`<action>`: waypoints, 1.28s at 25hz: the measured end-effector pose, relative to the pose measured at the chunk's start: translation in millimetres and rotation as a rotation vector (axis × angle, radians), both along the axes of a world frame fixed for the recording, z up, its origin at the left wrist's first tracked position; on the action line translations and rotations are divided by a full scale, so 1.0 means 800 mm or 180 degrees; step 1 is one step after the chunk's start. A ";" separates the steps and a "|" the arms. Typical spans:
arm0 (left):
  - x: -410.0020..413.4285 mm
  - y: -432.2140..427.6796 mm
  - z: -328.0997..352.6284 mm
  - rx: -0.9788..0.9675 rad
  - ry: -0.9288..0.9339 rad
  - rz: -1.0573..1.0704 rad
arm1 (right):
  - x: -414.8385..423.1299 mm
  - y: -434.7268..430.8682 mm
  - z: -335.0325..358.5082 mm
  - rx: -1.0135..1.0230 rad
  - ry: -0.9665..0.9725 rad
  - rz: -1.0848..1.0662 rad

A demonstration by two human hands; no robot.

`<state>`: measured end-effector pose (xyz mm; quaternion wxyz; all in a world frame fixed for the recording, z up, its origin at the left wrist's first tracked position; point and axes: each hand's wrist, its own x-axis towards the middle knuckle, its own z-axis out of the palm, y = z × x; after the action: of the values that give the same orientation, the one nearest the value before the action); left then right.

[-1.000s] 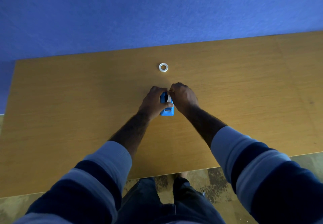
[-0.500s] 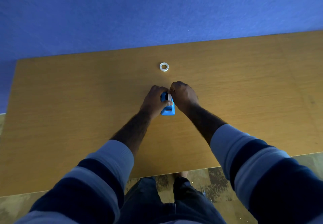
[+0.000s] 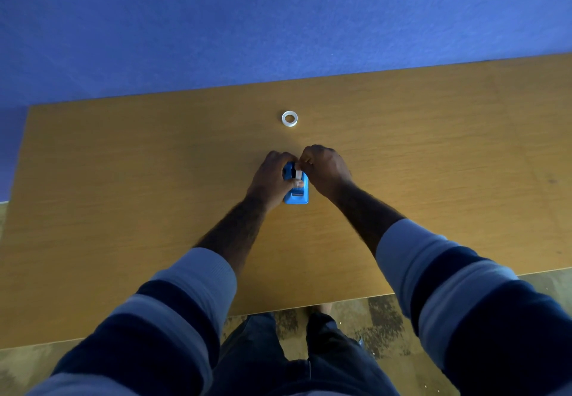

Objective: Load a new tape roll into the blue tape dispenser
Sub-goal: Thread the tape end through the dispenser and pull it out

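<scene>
The blue tape dispenser stands on the wooden table, its cutter end pointing toward me. My left hand wraps its left side, thumb across the top. My right hand pinches a white tape roll that sits upright in the dispenser's well, only a thin strip of it showing. A second small white ring, a roll or core, lies flat on the table beyond both hands.
A blue wall rises right behind the table's far edge. The near edge of the table runs just above my legs, with a mottled floor below.
Both hands have stayed on the dispenser with only tiny finger shifts; the white roll sits a bit deeper between the blue walls. The ring beyond has not moved.
</scene>
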<state>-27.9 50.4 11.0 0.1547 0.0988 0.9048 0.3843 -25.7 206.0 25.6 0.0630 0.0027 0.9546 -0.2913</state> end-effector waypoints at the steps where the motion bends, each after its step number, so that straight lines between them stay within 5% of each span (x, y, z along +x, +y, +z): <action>1: 0.000 0.000 0.000 -0.0003 0.0007 0.0002 | -0.001 0.000 0.000 -0.0005 -0.0007 -0.0008; 28: -0.001 -0.002 -0.006 0.0041 0.0016 0.0000 | 0.001 0.004 0.005 0.0046 -0.0024 0.0136; 32: 0.000 -0.002 -0.010 0.0060 0.0026 0.0026 | 0.008 0.003 0.010 0.0667 0.0115 0.0546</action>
<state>-28.0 49.1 3.1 0.1485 0.0982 0.9021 0.3930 -19.2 208.4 33.8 0.0699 -0.0777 0.9774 -0.1835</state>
